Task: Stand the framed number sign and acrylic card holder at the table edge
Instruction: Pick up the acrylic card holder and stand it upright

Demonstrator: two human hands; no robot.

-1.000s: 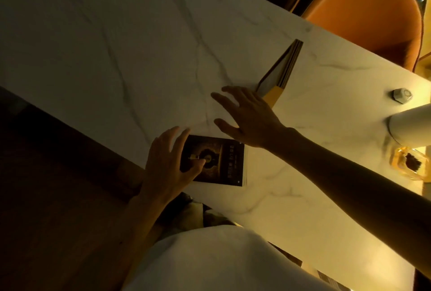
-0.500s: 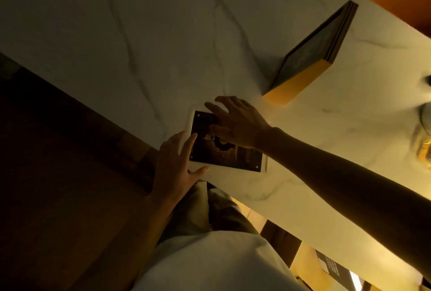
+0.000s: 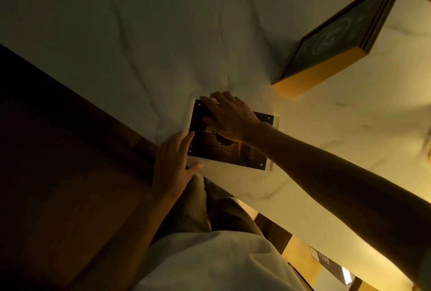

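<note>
**Both hands close on the card holder at the near edge**

Dim amber light falls across a white marble table (image 3: 140, 33) with grey veins, a dark wooden floor below its near edge. Half a second ago the right hand only touched the upper corner of the acrylic card holder (image 3: 235, 153); now the right hand (image 3: 229, 119) lies spread flat over its upper left part, fingers reaching past the top corner, palm down and not curled around anything. The left hand (image 3: 173, 162) has crept closer too: its fingers rest open against the holder's left edge, thumb along the lower corner. Neither hand grips yet; both press or steady.

The holder lies flat on the table, face up, just beside the near edge, its dark card and 4 corner studs showing. It has shifted a little and turned since 1 second ago, when the left hand alone covered it.

The framed number sign (image 3: 338, 33) already stands on its yellow edge farther up the table, well apart from the hands; whether it leans is hard to tell from this angle.

So 1 item looks stood, though whether it is near enough to an edge is unclear. The next move is probably tipping the holder upright, and its slick clear faces may slide under flat palms.
</note>
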